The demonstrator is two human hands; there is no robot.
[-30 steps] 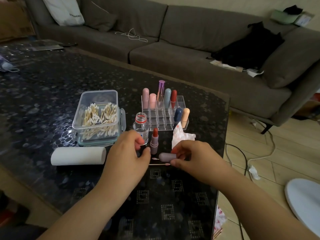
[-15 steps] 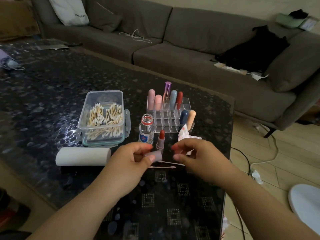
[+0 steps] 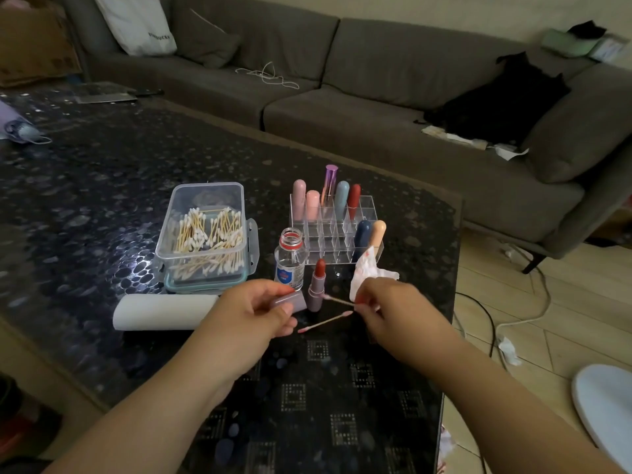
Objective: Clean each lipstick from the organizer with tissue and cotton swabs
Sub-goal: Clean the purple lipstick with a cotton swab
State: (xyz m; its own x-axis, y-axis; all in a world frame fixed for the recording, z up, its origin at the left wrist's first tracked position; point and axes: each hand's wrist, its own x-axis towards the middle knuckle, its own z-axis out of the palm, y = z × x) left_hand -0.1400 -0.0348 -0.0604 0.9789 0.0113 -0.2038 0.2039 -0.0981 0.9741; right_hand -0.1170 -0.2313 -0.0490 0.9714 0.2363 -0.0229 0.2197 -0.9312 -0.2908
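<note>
1. My left hand [image 3: 254, 311] pinches the mauve lipstick cap [image 3: 290, 300].
2. My right hand [image 3: 386, 307] pinches a cotton swab [image 3: 338, 300], its tip at the uncapped lipstick [image 3: 317, 285], which stands upright on the table [image 3: 102, 186].
3. A second, pink-stained swab [image 3: 325, 322] lies just in front.
4. Clear organizer [image 3: 364, 208]: seven capped lipsticks upright.
5. Lidless plastic box [image 3: 205, 234]: many cotton swabs.
6. Open small bottle [image 3: 290, 258] holding clear liquid stands beside the organizer.
7. Stained tissue [image 3: 366, 273] behind my right hand.

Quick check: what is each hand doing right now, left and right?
Left hand: grips the mauve lipstick cap.
Right hand: pinches a cotton swab, its tip pointing toward the cap.
</note>
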